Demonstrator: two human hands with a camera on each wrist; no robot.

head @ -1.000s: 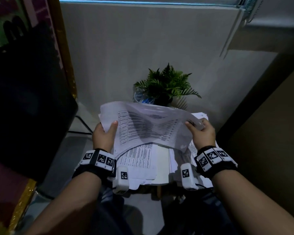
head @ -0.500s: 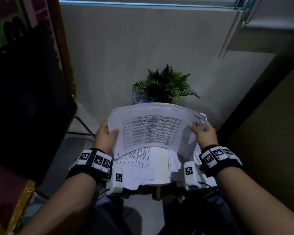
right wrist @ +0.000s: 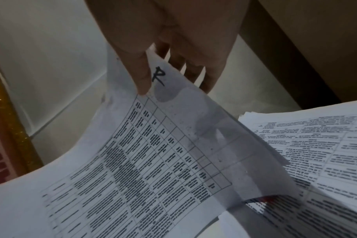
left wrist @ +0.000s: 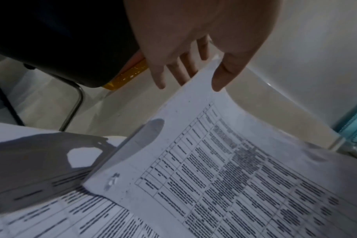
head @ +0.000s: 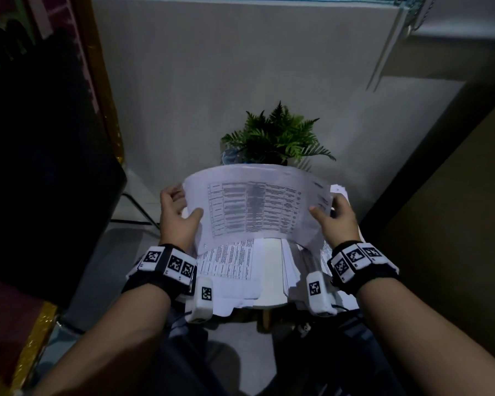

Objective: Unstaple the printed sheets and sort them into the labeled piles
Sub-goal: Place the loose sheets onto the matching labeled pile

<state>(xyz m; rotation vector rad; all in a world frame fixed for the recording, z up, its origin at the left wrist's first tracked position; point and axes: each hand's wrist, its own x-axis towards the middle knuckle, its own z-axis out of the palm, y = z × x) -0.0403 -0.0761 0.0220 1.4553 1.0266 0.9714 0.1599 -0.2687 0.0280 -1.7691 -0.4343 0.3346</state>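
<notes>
Showing only at right wrist: handwritten "R" (right wrist: pixel 159 77) on sheet (right wrist: pixel 132 161).

The head camera looks down from above at both hands and the printed sheet (head: pixel 257 207) held between them. The left wrist camera sits very close and looks along the left hand (left wrist: pixel 194 48). The right wrist camera looks along the right hand (right wrist: pixel 173 40). All 3 views show this sheet.
</notes>
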